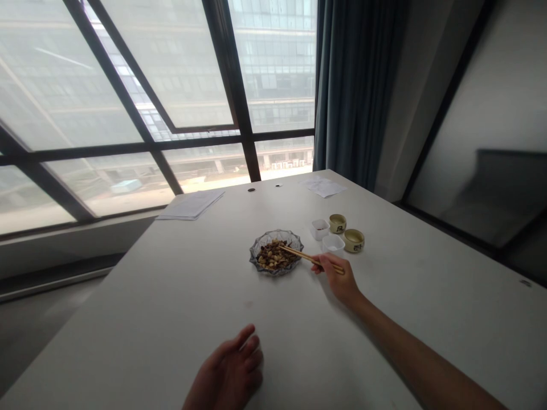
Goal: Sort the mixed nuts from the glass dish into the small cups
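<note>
Two hands [228, 367] [336, 278], two chopsticks [300, 256], one glass dish [276, 234], two cups [337, 223] [354, 240], two white tubs [320, 229] [333, 244]

Black-framed windows [188, 68] beside a dark curtain [356, 80] overlook a glass-fronted building [276, 74].

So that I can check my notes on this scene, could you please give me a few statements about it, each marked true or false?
1. The right hand holds slim light-wood chopsticks in its fingers. True.
2. The left hand also grips the chopsticks. False: it is open, apart from them, and holds nothing.
3. The chopstick tips reach into a ribbed grey glass dish of brown food pieces. True.
4. Two small beige ceramic cups stand left of the dish. False: they stand to its right, beside two small white square cups.
5. Loose white paper sheets lie on the white table. True.
</note>
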`<action>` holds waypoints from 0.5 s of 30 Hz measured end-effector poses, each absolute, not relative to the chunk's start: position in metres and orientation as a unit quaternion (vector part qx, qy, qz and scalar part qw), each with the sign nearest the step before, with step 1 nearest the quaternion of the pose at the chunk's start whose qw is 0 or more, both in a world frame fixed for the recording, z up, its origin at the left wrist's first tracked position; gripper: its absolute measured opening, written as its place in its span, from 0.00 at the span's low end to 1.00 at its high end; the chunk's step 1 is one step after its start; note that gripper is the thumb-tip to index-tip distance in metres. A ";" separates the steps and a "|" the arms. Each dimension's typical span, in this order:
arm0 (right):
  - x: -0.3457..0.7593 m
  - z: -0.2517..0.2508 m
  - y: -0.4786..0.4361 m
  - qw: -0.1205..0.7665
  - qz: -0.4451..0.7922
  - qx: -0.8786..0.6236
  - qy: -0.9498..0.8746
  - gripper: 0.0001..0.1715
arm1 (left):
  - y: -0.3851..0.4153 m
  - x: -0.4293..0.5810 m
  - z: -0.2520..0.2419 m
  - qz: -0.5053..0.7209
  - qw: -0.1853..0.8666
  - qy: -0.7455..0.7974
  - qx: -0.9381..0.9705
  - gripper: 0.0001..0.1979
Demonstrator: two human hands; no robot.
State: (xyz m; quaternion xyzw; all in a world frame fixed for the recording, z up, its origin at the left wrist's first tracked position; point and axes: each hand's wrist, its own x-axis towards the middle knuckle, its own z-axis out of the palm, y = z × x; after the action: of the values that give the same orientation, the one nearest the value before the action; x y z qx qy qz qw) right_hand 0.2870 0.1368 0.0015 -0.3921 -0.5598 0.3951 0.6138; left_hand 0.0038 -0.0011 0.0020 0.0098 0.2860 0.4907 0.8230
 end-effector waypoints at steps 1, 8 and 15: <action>0.287 0.001 0.137 0.612 0.394 -0.393 -0.561 0.23 | -0.001 0.004 0.003 0.491 0.823 0.286 0.009 0.14; 0.289 -0.001 0.138 0.612 0.374 -0.407 -0.565 0.23 | -0.003 0.008 0.010 0.495 0.816 0.298 0.006 0.14; 0.292 0.009 0.135 0.629 0.368 -0.395 -0.559 0.23 | -0.003 0.008 0.009 0.490 0.816 0.306 0.017 0.15</action>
State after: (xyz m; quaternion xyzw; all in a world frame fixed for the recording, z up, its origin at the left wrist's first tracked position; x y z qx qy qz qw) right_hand 0.2917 0.1353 0.0092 -0.3955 -0.5588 0.3681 0.6291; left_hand 0.0076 -0.0032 0.0093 0.0174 0.3064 0.4895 0.8162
